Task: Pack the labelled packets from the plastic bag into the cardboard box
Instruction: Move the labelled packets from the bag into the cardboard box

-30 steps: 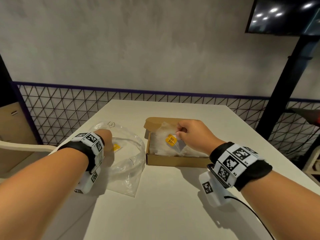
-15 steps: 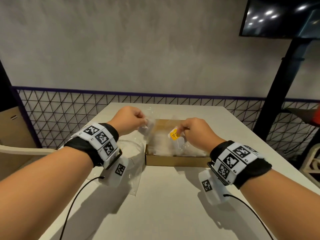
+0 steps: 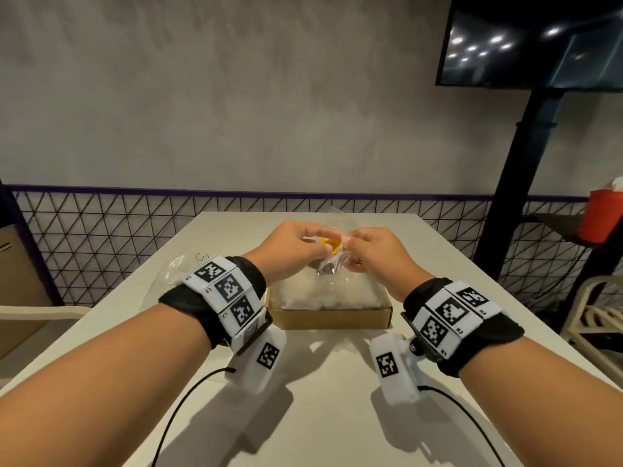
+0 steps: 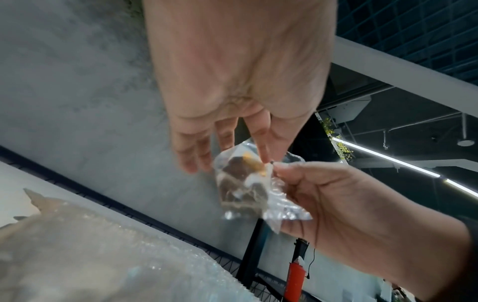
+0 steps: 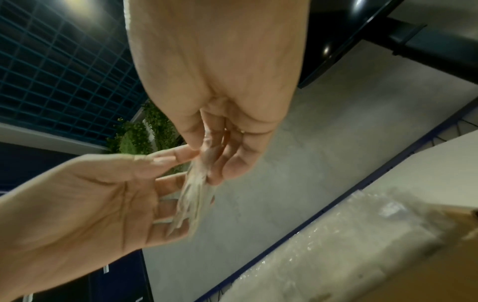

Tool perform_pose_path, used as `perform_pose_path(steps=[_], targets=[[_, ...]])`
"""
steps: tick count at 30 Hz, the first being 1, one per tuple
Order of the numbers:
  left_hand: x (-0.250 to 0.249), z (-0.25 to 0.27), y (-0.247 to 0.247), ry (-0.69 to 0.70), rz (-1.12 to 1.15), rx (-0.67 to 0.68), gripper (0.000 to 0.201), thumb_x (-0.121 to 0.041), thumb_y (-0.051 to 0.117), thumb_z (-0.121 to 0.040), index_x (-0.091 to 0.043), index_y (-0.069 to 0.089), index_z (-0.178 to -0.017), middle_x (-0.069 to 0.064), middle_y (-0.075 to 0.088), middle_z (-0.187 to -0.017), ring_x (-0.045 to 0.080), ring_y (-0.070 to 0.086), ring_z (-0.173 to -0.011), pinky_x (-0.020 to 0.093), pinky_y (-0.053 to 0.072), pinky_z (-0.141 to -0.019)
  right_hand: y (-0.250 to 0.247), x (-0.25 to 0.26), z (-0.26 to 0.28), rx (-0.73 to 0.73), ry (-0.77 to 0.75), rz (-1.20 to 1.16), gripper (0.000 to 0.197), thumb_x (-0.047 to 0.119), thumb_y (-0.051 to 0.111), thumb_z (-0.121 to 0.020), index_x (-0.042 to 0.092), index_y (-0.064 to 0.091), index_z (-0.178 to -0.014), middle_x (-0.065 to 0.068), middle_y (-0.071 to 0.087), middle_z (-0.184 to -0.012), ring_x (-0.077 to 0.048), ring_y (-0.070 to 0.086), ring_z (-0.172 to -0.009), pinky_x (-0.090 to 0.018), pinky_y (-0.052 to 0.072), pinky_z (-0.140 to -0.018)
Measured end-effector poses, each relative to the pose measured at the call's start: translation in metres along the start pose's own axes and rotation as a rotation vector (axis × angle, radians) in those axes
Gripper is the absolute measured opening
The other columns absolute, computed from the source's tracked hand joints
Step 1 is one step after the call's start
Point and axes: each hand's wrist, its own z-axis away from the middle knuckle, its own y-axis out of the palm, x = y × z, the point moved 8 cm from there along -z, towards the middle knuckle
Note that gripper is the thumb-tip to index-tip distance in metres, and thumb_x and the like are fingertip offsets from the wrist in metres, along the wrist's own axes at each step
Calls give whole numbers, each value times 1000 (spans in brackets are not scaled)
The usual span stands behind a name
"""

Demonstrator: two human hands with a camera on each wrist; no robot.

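A small clear packet (image 3: 328, 262) with a yellow label (image 3: 331, 245) and dark contents hangs above the cardboard box (image 3: 332, 319). My left hand (image 3: 300, 246) pinches its upper left edge and my right hand (image 3: 367, 251) pinches its right side. In the left wrist view, my left thumb and forefinger nip the packet (image 4: 243, 183) at the top, and the right hand (image 4: 336, 200) holds it from the right. From the right wrist the packet (image 5: 194, 200) shows edge-on between both hands. Pale bubble wrap (image 3: 323, 291) fills the box. The plastic bag (image 3: 175, 267) lies left, partly behind my left wrist.
The box sits mid-table on a white table (image 3: 303, 416). A chair (image 3: 40, 311) stands at the left, another chair (image 3: 596, 318) at the right. A red cup (image 3: 601, 215) rests on a side table. A black post (image 3: 526, 170) rises right of the table.
My left hand left the plastic bag and came over the box to pinch the packet. The right hand lifted the packet up out of the box.
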Motion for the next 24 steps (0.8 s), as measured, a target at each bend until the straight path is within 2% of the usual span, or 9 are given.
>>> perform_pose_path(steps=[2, 6, 8, 10, 12, 14, 16, 19, 24], targets=[[4, -1, -4, -17, 3, -39, 26, -5, 64, -84, -18, 62, -106, 1, 63, -97, 13, 63, -81, 21, 54, -74, -5, 0, 1, -17, 20, -62, 22, 5, 47, -92, 11, 63, -78, -12, 59, -72, -19, 56, -66, -33, 52, -73], [10, -4, -12, -55, 33, -103, 37, -5, 68, -81, -19, 51, -111, 2, 62, -78, 12, 62, -69, 23, 52, -66, -9, 0, 1, -10, -4, 25, 16, 4, 52, -90, 6, 67, -93, -7, 59, -71, -15, 55, -66, -27, 50, -68], [10, -6, -17, -47, 1, -137, 24, -9, 67, -83, -19, 57, -103, 5, 66, -80, 14, 62, -72, 25, 51, -70, -11, -1, -1, -22, -33, 149, 9, 10, 61, -86, 8, 69, -88, -3, 60, -72, -15, 55, -69, -30, 50, -72], [9, -8, -26, -26, -74, -185, 7, -10, 65, -85, -16, 63, -88, 3, 65, -78, 12, 61, -70, 23, 50, -69, -14, 0, -3, -38, -64, 279, 3, 13, 69, -80, 14, 66, -79, 4, 60, -73, -11, 55, -71, -25, 47, -71], [7, -12, -37, -9, -230, -234, 8, -11, 63, -86, -16, 65, -80, -3, 62, -73, 7, 56, -67, 17, 46, -62, -20, 0, -5, -50, -91, 441, 14, 6, 69, -77, 18, 61, -79, 7, 57, -79, -8, 52, -72, -18, 43, -62], [6, -14, -44, 0, -397, -257, 9, -11, 59, -88, -14, 66, -83, -6, 59, -72, 7, 53, -68, 16, 41, -57, -24, -1, -8, -31, -105, 554, 25, -2, 64, -77, 18, 57, -90, 2, 56, -88, -13, 53, -76, -23, 46, -65], [8, -18, -46, 4, -513, -235, 14, -7, 54, -89, -11, 67, -90, -4, 60, -78, 11, 54, -75, 16, 41, -60, -24, -3, -9, 10, -112, 615, 42, -3, 62, -78, 18, 53, -113, -4, 58, -92, -17, 54, -80, -31, 48, -73], [17, -22, -39, 1, -634, -150, 16, -3, 57, -87, -12, 66, -98, 1, 62, -91, 13, 54, -81, 16, 41, -60, -20, -10, -13, 79, -129, 753, 70, 1, 61, -82, 20, 32, -142, -4, 61, -87, -17, 55, -81, -28, 45, -73], [30, -31, -26, 10, -667, -70, 26, 5, 50, -86, -11, 66, -99, 3, 61, -89, 13, 52, -75, 10, 37, -58, -8, -17, -20, 151, -171, 873, 56, -5, 57, -83, 15, 48, -134, -2, 66, -92, -11, 55, -79, -20, 45, -75]])
